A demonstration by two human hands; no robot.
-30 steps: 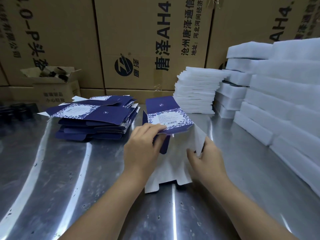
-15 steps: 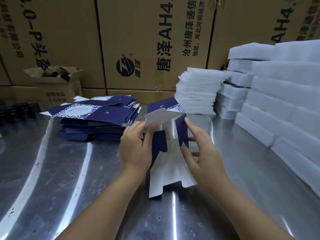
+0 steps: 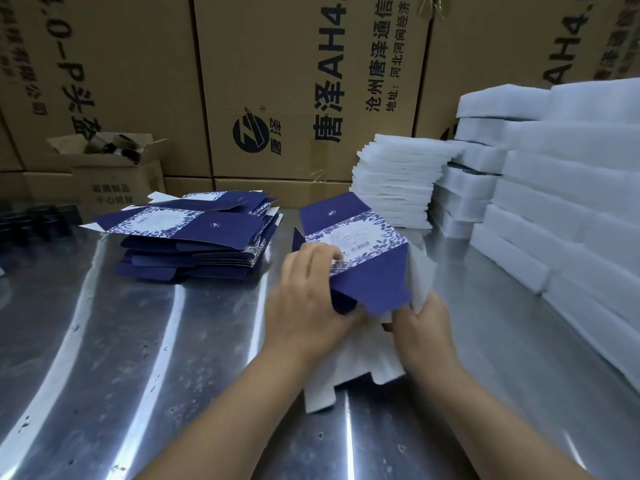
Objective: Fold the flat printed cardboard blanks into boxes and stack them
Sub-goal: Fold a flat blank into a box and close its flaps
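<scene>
Steel table [image 3: 104,341], one blank [image 3: 367,278] between pinching left hand [image 3: 304,306] and right hand [image 3: 426,334], one flat stack [image 3: 194,244] nearby

We log two bare hands and forearms | left hand [image 3: 304,303] at frame centre, right hand [image 3: 424,329] just right of centre, both a little motion-blurred | left forearm [image 3: 221,410] and right forearm [image 3: 485,407] bare along their whole visible length, from wrist to lower frame edge | we cannot make out nail detail through the blur
</scene>
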